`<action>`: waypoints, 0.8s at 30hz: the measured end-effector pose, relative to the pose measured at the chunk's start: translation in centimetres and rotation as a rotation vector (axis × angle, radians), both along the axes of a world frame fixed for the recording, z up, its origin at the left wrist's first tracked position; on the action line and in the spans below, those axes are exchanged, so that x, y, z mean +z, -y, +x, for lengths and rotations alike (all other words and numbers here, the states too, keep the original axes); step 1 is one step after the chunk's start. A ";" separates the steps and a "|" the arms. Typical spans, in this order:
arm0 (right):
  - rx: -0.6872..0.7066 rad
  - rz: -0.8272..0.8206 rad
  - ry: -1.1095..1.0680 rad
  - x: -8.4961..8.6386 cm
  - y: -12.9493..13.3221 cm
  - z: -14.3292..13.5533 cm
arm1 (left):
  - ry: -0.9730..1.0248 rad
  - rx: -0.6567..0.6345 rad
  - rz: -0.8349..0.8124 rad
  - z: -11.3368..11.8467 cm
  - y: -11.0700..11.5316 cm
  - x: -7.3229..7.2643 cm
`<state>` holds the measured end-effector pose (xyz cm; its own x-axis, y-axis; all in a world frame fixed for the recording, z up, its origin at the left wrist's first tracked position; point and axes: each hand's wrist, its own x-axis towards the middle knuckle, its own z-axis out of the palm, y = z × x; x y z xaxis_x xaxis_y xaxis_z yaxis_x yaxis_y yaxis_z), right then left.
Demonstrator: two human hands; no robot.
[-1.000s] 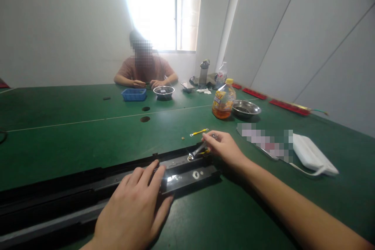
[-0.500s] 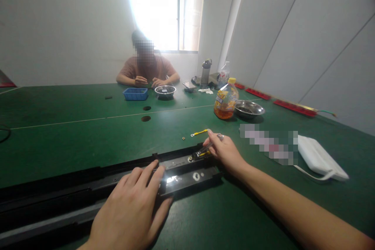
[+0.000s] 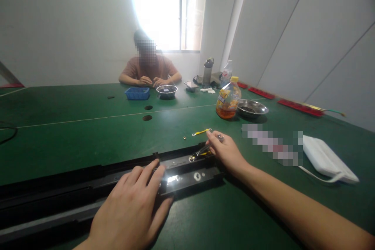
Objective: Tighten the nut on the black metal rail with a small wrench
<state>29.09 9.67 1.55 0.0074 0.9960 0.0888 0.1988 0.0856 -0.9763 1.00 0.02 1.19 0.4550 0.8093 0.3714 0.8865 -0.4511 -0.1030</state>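
A long black metal channel (image 3: 181, 181) lies across the table in front of me. My left hand (image 3: 129, 199) spans it, fingers over the top and thumb along the near side. In my right hand (image 3: 227, 150) is a small silver wrench (image 3: 202, 150), pinched by the handle. Its head is at a nut (image 3: 191, 158) on the channel; contact is too small to tell. Part of a yellow wire (image 3: 206, 153) shows inside the channel under the right hand. Just beyond lie a loose nut (image 3: 184, 138) and a short yellow wire with ring terminals (image 3: 201, 132).
Across the green table (image 3: 88, 136) sits a person (image 3: 149, 68) with a blue tray (image 3: 137, 93) and a steel bowl (image 3: 166, 91). To the right stand an orange drink bottle (image 3: 228, 99), another bowl (image 3: 253, 109) and a white packet (image 3: 326, 158).
The wrench head has shifted slightly, showing more of the nut. My left hand stays on the channel. The view has turned slightly, and the person opposite has brought their hands closer together.
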 end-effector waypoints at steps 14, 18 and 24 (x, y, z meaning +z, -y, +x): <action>0.015 -0.040 -0.082 -0.2 -0.2 0.1 | 0.007 0.011 -0.020 -0.1 0.2 0.0; -0.043 -0.023 -0.125 -0.4 -0.3 0.1 | 0.008 0.011 -0.023 -0.2 0.2 0.0; 0.029 -0.045 -0.099 -0.3 -0.2 0.2 | 0.009 0.008 -0.028 -0.2 0.2 0.0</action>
